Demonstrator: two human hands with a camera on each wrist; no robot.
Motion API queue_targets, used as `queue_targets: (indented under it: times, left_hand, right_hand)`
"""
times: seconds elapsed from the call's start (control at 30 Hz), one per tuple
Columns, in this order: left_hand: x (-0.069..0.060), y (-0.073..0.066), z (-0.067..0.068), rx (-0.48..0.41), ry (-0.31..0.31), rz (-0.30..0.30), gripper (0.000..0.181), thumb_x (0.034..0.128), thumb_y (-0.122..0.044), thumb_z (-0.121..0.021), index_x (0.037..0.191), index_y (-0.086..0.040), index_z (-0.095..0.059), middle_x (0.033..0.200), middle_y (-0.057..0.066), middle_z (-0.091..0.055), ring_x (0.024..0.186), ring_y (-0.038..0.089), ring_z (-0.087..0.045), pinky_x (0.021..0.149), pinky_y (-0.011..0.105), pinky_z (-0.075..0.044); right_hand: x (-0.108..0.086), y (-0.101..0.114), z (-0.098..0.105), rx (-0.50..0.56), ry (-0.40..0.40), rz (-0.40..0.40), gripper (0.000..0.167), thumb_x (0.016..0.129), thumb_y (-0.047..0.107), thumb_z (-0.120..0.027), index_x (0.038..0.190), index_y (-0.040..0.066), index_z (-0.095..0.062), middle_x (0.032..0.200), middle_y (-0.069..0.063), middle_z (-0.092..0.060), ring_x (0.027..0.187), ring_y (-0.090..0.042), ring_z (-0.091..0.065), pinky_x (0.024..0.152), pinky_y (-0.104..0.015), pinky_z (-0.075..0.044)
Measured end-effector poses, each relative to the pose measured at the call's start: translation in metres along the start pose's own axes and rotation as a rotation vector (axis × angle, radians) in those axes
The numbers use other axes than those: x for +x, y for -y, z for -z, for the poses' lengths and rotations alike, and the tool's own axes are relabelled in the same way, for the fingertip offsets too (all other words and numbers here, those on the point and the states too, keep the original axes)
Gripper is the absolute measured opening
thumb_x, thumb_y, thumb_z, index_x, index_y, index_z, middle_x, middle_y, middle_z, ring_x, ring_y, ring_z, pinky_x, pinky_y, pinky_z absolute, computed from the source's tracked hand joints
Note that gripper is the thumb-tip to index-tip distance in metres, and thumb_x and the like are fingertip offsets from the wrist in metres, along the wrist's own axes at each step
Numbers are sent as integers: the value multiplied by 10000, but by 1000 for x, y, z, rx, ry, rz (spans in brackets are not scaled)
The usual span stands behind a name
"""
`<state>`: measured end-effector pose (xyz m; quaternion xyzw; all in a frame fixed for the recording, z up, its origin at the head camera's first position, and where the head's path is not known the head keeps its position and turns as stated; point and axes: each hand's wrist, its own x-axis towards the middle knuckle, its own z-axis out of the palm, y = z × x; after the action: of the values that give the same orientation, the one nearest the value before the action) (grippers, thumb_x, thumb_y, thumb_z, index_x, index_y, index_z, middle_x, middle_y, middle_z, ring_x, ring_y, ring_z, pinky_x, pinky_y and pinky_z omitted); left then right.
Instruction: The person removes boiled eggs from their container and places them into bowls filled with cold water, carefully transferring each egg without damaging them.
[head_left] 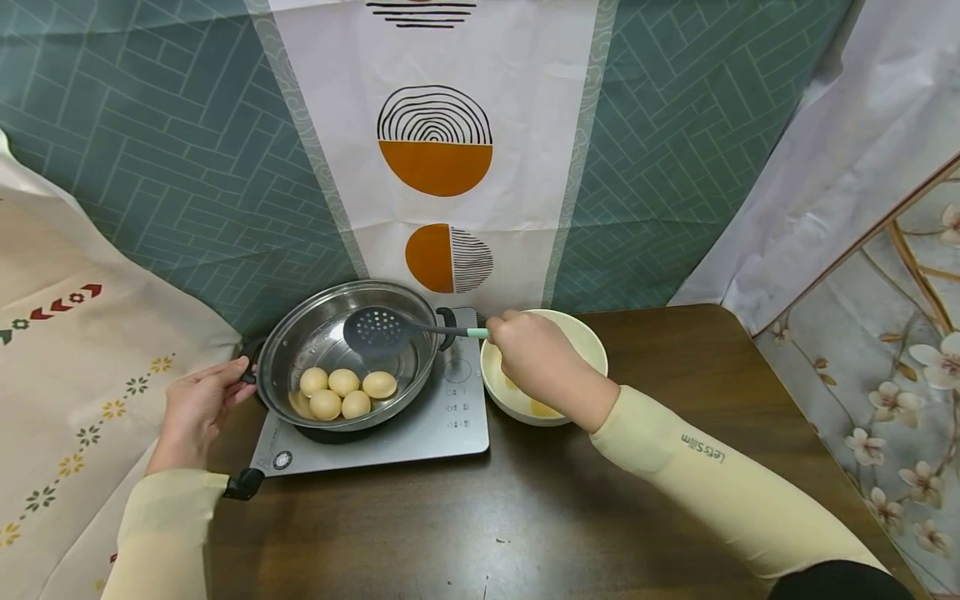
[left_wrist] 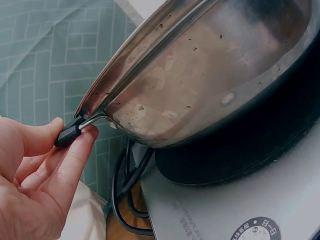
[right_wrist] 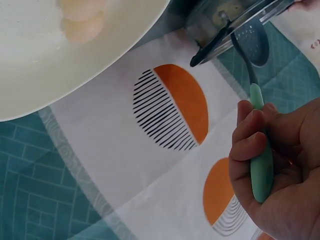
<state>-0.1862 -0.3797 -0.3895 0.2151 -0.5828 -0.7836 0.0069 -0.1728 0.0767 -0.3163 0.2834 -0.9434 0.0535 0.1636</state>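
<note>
A steel pan (head_left: pixel 411 379) with several pale brown eggs (head_left: pixel 343 382) gathered at its near side stands over the induction cooker. My left hand (head_left: pixel 197 408) pinches the pan's black side handle (left_wrist: pixel 69 134) between thumb and fingers. In my right hand (right_wrist: pixel 280 155) is the mint-green handle (right_wrist: pixel 261 170) of a black slotted spoon (head_left: pixel 375 331), with the fingers curled round it. The spoon's perforated head hangs over the inside of the pan, apart from the eggs and carrying none. Below my right hand sits a cream bowl (head_left: pixel 592 342), partly hidden by that arm; pale egg-like pieces (right_wrist: pixel 82 22) lie in it.
The silver induction cooker (head_left: pixel 442 442) rests on a dark wooden table (head_left: pixel 420 525). Black cables (left_wrist: pixel 120 195) run beside it at the left. A patterned cloth (head_left: pixel 525 167) hangs behind, and a light cloth (head_left: pixel 97 383) borders the left side.
</note>
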Motion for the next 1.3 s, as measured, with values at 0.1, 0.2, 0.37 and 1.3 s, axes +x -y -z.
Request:
queue_targets:
  times: [0.1, 0.2, 0.37, 1.3]
  left_hand:
    - [0, 0, -1, 8, -9, 7, 58, 798, -88, -732, 836, -119, -763, 724, 13, -727, 612, 148, -701, 611, 274, -603]
    - [1, 0, -2, 38, -25, 14, 62, 794, -111, -740, 849, -129, -761, 724, 4, -728, 615, 149, -702, 639, 284, -601]
    - [2, -2, 0, 102, -14, 3, 56, 808, -135, -728, 858, -151, -746, 740, -26, -724, 636, 136, -702, 650, 280, -603]
    - [1, -3, -4, 116, -9, 27, 157, 808, -83, -723, 905, -178, -644, 761, -53, -706, 667, 101, -697, 641, 228, -606]
  right_hand:
    - [1, 4, -1, -20, 33, 15, 103, 772, -17, -632, 836, 64, -626, 712, -50, -576, 628, -176, -575, 477, -263, -490]
    - [1, 6, -3, -37, 64, 18, 118, 771, -20, -620, 847, 67, -639, 726, -51, -588, 642, -170, -578, 499, -266, -498]
    - [2, 7, -5, -69, 103, 36, 117, 768, -13, -612, 845, 70, -643, 737, -53, -602, 663, -171, -587, 542, -277, -514]
    - [6, 16, 6, 114, 264, 10, 138, 822, 43, -614, 807, 136, -715, 714, 43, -653, 650, -93, -542, 590, -191, -496]
